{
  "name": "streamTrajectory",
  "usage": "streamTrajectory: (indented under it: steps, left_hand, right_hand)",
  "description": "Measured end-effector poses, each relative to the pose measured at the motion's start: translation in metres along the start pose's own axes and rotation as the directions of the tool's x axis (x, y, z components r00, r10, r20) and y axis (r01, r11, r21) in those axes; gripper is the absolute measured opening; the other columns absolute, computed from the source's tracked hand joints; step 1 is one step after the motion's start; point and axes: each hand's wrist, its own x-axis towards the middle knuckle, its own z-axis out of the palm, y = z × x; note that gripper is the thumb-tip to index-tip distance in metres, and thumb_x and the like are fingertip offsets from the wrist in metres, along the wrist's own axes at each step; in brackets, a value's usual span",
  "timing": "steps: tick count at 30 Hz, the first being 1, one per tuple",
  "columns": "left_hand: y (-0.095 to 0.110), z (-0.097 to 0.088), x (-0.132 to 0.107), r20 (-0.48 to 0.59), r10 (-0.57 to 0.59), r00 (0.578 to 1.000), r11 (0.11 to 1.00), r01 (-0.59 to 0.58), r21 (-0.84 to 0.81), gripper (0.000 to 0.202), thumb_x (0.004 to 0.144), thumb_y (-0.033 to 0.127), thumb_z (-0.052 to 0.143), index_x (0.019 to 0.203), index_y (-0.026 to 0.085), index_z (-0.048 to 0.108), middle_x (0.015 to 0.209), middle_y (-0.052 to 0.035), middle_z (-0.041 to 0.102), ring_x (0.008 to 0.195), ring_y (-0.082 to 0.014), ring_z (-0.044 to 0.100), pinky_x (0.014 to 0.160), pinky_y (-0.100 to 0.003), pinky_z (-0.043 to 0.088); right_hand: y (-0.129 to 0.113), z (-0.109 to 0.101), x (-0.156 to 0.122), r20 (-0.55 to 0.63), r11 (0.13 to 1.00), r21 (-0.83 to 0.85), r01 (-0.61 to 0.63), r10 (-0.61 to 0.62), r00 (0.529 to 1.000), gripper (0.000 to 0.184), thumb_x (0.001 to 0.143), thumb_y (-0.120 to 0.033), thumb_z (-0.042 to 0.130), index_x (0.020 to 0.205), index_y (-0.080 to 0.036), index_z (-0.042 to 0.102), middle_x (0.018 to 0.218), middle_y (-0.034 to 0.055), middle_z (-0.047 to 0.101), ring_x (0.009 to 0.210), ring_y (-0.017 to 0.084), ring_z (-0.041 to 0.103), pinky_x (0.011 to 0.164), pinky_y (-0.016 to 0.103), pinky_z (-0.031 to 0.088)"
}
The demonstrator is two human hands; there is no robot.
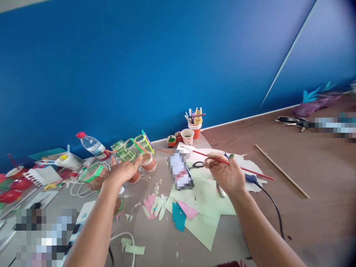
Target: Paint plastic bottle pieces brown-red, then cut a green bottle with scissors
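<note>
My left hand (124,171) reaches over several small cups, its thumb and one finger spread apart. Beside the thumb is a brown-and-white cup (149,162), and another brown item (135,177) shows just below the palm; I cannot tell whether the hand touches either. Between the fingers of my right hand (226,171) is a long red paintbrush (257,173), its tip pointing left. Green paint marks a fingertip on that hand. Below the brush lie white paper (247,163) and black-handled scissors (198,164). A phone (180,171), its screen blurred, stands between the hands.
Along the blue wall are a water bottle (96,147), a green paint cup (171,140), a patterned paper cup (187,137) and a red-and-white tool cup (195,129). Paper scraps (178,217) lie in front. A wooden stick (282,170) and black cable (274,204) are at right.
</note>
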Motion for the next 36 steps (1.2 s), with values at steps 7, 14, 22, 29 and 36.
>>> streamTrajectory:
  steps: [7, 14, 22, 29, 36]
  left_hand:
    - [0.004, -0.019, -0.017, -0.086, -0.044, 0.995, 0.995, 0.052, 0.087, 0.084, 0.088, 0.07, 0.006, 0.067, 0.021, 0.071, 0.076, -0.0192, 0.074, 0.096, -0.0408, 0.068, 0.113, -0.066, -0.005]
    - [0.041, -0.045, -0.04, -0.4, 0.062, 0.914, 0.997, -0.078, -0.024, 0.071, 0.094, 0.058, 0.012, 0.117, 0.019, 0.066, 0.092, -0.0114, 0.077, 0.102, -0.0338, 0.068, 0.115, -0.061, 0.007]
    - [0.052, -0.025, -0.023, -0.192, 0.078, 0.978, 0.97, -0.119, -0.213, 0.075, 0.093, 0.06, 0.008, 0.098, 0.026, 0.074, 0.107, -0.0105, 0.075, 0.121, -0.0385, 0.058, 0.116, -0.062, 0.01]
    - [0.05, -0.007, 0.008, -0.104, 0.064, 0.993, 0.97, -0.086, -0.228, 0.078, 0.091, 0.064, 0.009, 0.106, 0.024, 0.074, 0.112, -0.0158, 0.073, 0.128, -0.0386, 0.053, 0.117, -0.062, 0.003]
    - [0.048, 0.001, 0.02, -0.058, 0.078, 0.995, 0.971, -0.089, -0.223, 0.077, 0.089, 0.067, 0.012, 0.097, 0.023, 0.075, 0.112, -0.0179, 0.073, 0.129, -0.0417, 0.051, 0.112, -0.068, -0.005]
  right_hand:
    - [0.0, 0.001, -0.001, -0.036, 1.0, -0.024, -0.007, 0.006, 0.999, 0.053, 0.086, -0.065, 0.051, 0.092, -0.02, 0.078, 0.075, 0.0083, 0.073, 0.073, 0.025, 0.066, 0.072, 0.038, 0.051]
    - [0.002, 0.001, -0.002, -0.069, 0.999, -0.052, -0.017, 0.013, 0.998, 0.052, 0.084, -0.066, 0.052, 0.09, -0.021, 0.078, 0.075, 0.0091, 0.073, 0.074, 0.027, 0.065, 0.073, 0.041, 0.05]
    - [0.003, 0.001, -0.001, -0.031, 1.0, -0.024, -0.007, 0.007, 1.0, 0.053, 0.087, -0.064, 0.049, 0.092, -0.02, 0.078, 0.075, 0.0087, 0.073, 0.075, 0.025, 0.066, 0.076, 0.04, 0.05]
    - [0.002, 0.002, 0.0, -0.071, 0.999, -0.043, -0.014, 0.011, 0.997, 0.055, 0.085, -0.067, 0.05, 0.089, -0.02, 0.077, 0.073, 0.0087, 0.072, 0.073, 0.025, 0.066, 0.072, 0.04, 0.051]
    - [0.002, 0.001, 0.0, -0.063, 0.998, -0.066, -0.011, 0.007, 0.998, 0.055, 0.086, -0.067, 0.048, 0.091, -0.021, 0.076, 0.073, 0.0083, 0.071, 0.073, 0.026, 0.066, 0.072, 0.04, 0.051]
